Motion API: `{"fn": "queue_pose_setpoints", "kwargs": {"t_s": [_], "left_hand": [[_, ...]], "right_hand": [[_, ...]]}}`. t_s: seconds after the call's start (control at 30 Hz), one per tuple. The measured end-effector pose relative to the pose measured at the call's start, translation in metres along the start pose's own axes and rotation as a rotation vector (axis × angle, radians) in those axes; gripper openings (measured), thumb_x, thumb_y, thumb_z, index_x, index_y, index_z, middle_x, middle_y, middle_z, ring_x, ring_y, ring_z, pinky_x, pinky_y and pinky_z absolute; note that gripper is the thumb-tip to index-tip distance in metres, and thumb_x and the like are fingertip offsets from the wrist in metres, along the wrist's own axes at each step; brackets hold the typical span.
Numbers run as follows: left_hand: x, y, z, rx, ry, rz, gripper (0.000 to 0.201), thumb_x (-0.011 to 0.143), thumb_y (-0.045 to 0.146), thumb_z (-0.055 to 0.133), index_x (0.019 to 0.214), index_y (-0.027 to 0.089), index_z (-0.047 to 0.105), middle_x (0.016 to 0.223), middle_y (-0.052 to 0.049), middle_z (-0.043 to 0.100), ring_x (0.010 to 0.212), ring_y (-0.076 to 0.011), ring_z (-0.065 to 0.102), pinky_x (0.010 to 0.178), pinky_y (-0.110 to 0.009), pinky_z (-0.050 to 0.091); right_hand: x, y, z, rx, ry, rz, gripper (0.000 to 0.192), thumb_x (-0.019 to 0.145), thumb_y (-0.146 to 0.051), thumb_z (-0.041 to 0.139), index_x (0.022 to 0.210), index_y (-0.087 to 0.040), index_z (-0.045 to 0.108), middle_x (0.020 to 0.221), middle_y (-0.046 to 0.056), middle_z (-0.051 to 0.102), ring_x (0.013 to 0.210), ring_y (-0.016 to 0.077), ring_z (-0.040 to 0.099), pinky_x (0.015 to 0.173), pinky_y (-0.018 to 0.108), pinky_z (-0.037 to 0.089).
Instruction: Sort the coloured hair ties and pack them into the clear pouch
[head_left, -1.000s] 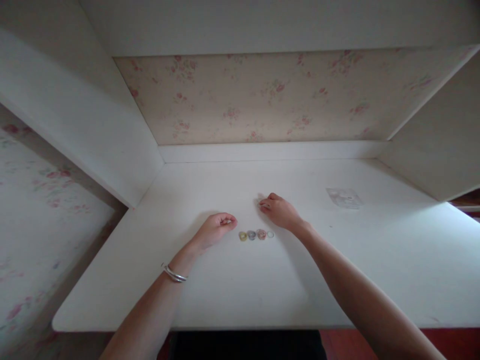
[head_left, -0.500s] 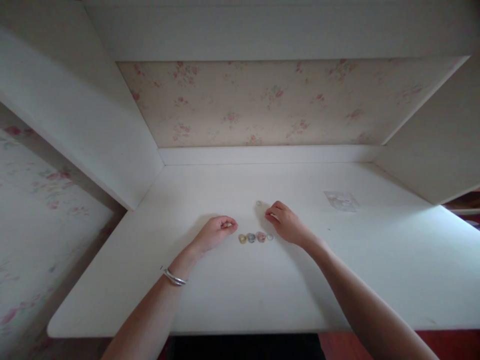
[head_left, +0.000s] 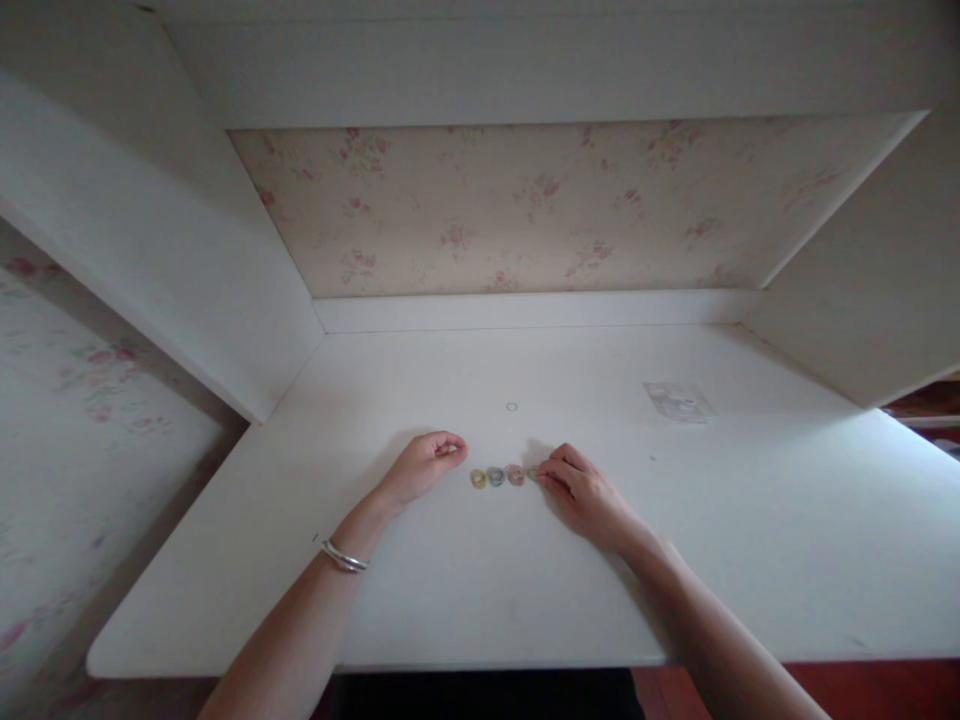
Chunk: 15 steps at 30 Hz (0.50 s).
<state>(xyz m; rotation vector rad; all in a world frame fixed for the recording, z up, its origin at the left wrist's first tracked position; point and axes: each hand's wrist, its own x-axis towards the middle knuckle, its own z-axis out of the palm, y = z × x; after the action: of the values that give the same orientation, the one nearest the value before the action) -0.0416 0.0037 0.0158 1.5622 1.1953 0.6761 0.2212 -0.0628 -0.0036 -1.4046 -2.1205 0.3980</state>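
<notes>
In the head view, a row of small rings lies on the white desk between my hands: a yellow ring (head_left: 478,479), a grey-blue ring (head_left: 496,477), a pinkish ring (head_left: 514,475) and a pale ring (head_left: 532,473) at the right end. My right hand (head_left: 581,490) is closed in a pinch at that pale ring, its fingertips covering part of it. Left of the yellow ring, my left hand (head_left: 429,468) rests with thumb and forefinger together and nothing visible between them. A lone thin ring (head_left: 512,407) lies farther back.
A clear plastic bag (head_left: 679,402) lies flat at the back right of the desk (head_left: 450,590). White side panels (head_left: 187,250) and a low back ledge (head_left: 525,311) bound the desktop. A silver bangle (head_left: 345,557) circles my left wrist.
My right hand has moved down toward me, from beside the lone ring to the pale ring at the row's right end. My left hand stays by the yellow ring. The view has shifted slightly.
</notes>
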Motion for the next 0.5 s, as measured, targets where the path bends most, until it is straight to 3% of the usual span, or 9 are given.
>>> {"fn": "queue_pose_setpoints", "kwargs": {"t_s": [0.27,0.4,0.5], "left_hand": [[0.003,-0.004,0.001,-0.009,0.002,-0.001,0.037,0.077,0.047,0.06,0.095,0.015,0.065,0.086,-0.004,0.065,0.079,-0.0151,0.057,0.071,-0.026,0.04],[0.012,-0.001,0.008,0.046,-0.004,0.012,0.037,0.078,0.045,0.057,0.098,0.015,0.064,0.086,-0.004,0.067,0.076,-0.0153,0.058,0.068,-0.025,0.042],[0.03,0.005,0.02,0.213,0.0,0.092,0.03,0.08,0.039,0.054,0.094,0.015,0.066,0.081,-0.004,0.067,0.072,-0.0158,0.059,0.066,-0.026,0.043]], "right_hand": [[0.0,0.002,0.001,-0.003,0.001,0.012,0.024,0.094,-0.028,0.04,0.09,-0.021,0.063,0.09,0.005,0.056,0.078,0.0147,0.056,0.073,0.028,0.046],[-0.001,0.01,-0.004,0.054,0.127,0.094,0.027,0.094,-0.032,0.038,0.091,-0.021,0.062,0.091,0.006,0.055,0.076,0.0143,0.056,0.071,0.027,0.045],[0.0,0.016,-0.007,0.042,0.215,0.173,0.028,0.093,-0.036,0.04,0.091,-0.021,0.063,0.088,0.006,0.055,0.073,0.014,0.055,0.068,0.026,0.045]]}}
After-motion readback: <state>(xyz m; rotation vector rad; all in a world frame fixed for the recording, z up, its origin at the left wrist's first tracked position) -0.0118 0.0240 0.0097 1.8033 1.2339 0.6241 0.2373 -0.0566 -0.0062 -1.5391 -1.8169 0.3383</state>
